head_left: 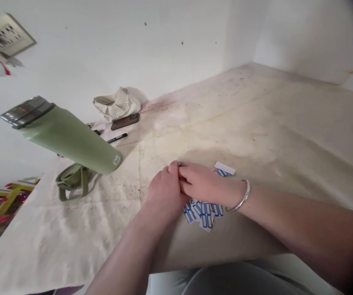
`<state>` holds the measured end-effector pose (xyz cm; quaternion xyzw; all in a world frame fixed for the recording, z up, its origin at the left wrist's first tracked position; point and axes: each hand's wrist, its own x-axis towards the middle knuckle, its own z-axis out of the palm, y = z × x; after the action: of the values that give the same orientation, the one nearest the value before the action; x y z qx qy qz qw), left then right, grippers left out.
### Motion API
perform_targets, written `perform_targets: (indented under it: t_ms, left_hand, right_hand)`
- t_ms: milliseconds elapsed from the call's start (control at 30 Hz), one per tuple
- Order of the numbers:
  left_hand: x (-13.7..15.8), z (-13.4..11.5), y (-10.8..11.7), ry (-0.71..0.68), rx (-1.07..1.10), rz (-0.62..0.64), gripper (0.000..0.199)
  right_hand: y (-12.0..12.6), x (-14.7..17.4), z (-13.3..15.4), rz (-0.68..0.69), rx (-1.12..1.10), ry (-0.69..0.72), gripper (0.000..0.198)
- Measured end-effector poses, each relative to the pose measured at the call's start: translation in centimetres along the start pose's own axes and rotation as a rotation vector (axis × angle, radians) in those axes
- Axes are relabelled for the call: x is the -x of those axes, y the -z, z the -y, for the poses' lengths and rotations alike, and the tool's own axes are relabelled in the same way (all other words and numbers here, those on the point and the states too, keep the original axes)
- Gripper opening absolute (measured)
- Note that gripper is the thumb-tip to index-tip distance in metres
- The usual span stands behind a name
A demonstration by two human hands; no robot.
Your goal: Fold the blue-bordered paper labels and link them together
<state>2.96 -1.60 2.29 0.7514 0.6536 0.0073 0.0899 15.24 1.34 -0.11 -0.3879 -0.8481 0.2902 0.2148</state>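
Observation:
Above the tabletop, my left hand (166, 188) and my right hand (202, 182) are pressed together with their fingers closed. A tiny dark, shiny bit shows between them near the fingertips; whether it is a ring or something held I cannot tell. Just under and beside my right hand lie several white paper cards (206, 215) printed with blue outlined block figures, partly covered by the hand. Beyond my right wrist, which wears a silver bracelet (244, 196), a blank white paper strip (225, 168) lies by another blue-marked card.
A green tumbler (72, 137) with a metallic top stands left, beside a coiled green strap-like item (72, 180). Behind are a black pen (117, 138), a phone (125, 121) and a cream bag (118, 103) with a beaded handle. A wall borders the cloth-covered table (109, 233).

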Motion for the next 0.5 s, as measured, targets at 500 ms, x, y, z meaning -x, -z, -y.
perform_targets:
  t_ms: [500]
  left_hand:
    - [0.69, -0.83, 0.63, 0.012, -0.087, 0.078, 0.059]
  right_hand:
    - [0.17, 0.14, -0.16, 0.043, -0.006, -0.017, 0.023]
